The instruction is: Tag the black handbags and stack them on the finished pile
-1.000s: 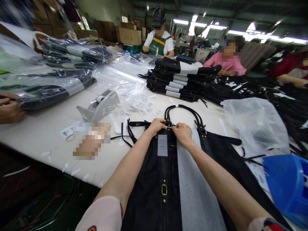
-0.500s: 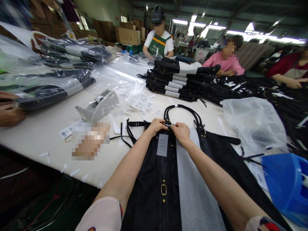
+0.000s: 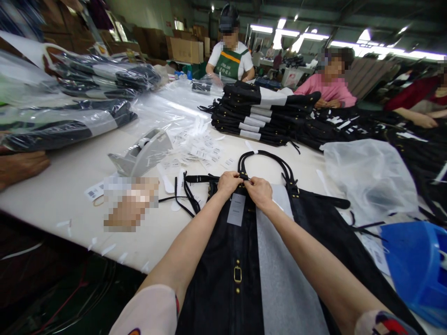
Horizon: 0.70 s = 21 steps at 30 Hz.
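Observation:
A black handbag lies flat in front of me, its looped handle pointing away. At the handle's left base, my left hand pinches a short black strap. Right beside it my right hand is closed on the same strap; the fingertips nearly meet and hide its buckle. Just below hangs a grey tag. A light grey sheet runs down the bag under my right forearm. Lower on the front is a brass-coloured buckle.
A grey tape dispenser and scattered white labels lie ahead left. Stacked black bags stand beyond. On the right are a translucent plastic bag and a blue container. Another person's hand rests at left; co-workers are across.
My fingers have drawn closer together over the strap, covering the metal buckle that showed before. The person's hand at left has moved slightly right.

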Tool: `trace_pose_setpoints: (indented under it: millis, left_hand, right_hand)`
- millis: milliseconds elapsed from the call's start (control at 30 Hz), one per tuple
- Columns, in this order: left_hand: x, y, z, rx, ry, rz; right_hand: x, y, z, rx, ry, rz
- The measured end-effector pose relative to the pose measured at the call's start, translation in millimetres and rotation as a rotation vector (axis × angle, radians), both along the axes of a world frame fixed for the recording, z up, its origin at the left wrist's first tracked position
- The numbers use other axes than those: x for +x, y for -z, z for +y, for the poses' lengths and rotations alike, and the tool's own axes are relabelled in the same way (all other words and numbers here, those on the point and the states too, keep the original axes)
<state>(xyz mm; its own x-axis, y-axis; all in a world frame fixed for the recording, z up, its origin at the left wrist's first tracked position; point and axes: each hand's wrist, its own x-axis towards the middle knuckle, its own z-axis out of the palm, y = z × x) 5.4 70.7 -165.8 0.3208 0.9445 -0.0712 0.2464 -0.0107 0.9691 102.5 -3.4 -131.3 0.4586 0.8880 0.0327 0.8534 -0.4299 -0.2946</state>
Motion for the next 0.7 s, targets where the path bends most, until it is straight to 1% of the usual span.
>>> trace_pose_setpoints:
  millis: [133, 267, 367, 533, 700]
  left_hand:
    - [-3.0, -6.8, -2.3, -0.077, 0.052, -0.057]
    - [-4.4, -11.8, -2.1, -0.162, 0.051, -0.124]
    - [-4.7, -11.5, 0.2, -0.185, 0.059, -0.143]
    - [-7.1, -7.5, 4.4, -0.194, 0.149, -0.150]
    - [-9.2, -5.9, 6.3, -0.206, 0.150, -0.134]
  right_hand:
    - [-3.2, 4.2, 2.1, 0.035, -0.025, -0.059]
    - [-3.4, 7.8, 1.8, 0.082, -0.063, -0.072]
    - [-3.0, 10.2, 2.2, 0.074, -0.069, -0.057]
    - [-3.4, 11.6, 4.8, 0.082, -0.080, -0.002]
    - [-3.3, 10.6, 9.0, 0.094, -0.083, 0.069]
